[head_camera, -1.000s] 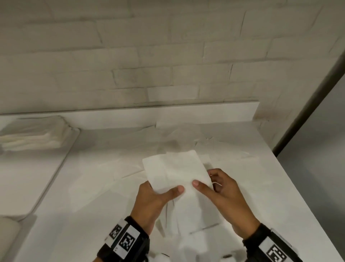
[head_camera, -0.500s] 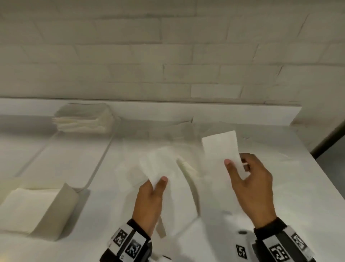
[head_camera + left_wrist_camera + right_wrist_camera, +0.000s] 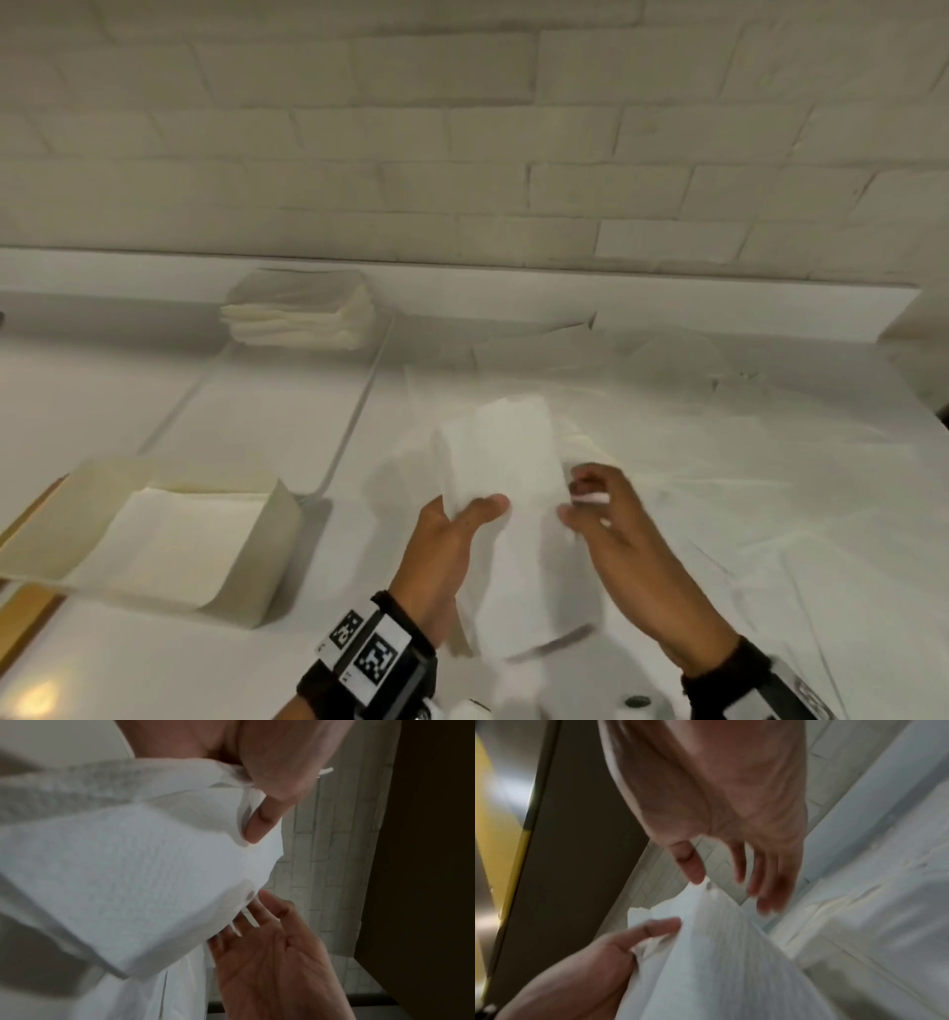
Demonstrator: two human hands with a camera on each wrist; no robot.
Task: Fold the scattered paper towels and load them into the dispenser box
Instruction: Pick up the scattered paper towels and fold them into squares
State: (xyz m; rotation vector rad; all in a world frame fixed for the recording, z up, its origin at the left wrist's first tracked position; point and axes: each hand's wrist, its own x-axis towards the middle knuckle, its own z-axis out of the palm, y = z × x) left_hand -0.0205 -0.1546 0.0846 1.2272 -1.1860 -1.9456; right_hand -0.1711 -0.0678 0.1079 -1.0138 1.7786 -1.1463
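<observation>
Left hand (image 3: 447,545): I pinch the near edge of the folded paper towel (image 3: 506,462), thumb on top, fingers underneath.
Right hand (image 3: 616,529): fingers loosely spread just right of my grip, thumb tip at the towel's edge; it holds nothing, as far as the blur allows me to judge.
Held towel: a thin, soft, white, dimpled sheet, folded to a narrow rectangle and raised off the counter (image 3: 154,668).
Dispenser box (image 3: 267,534): left of my grip, open-topped, beige, card-like walls, with flat white sheets already inside.
Scattered towels (image 3: 667,390): beyond and right of my grip, limp and creased on the counter.
Stack (image 3: 303,318): far left, against the back ledge; neatly folded towels.
Progress: partway, in my judgement. Some sheets are loaded; this one awaits loading and many remain unfolded.
</observation>
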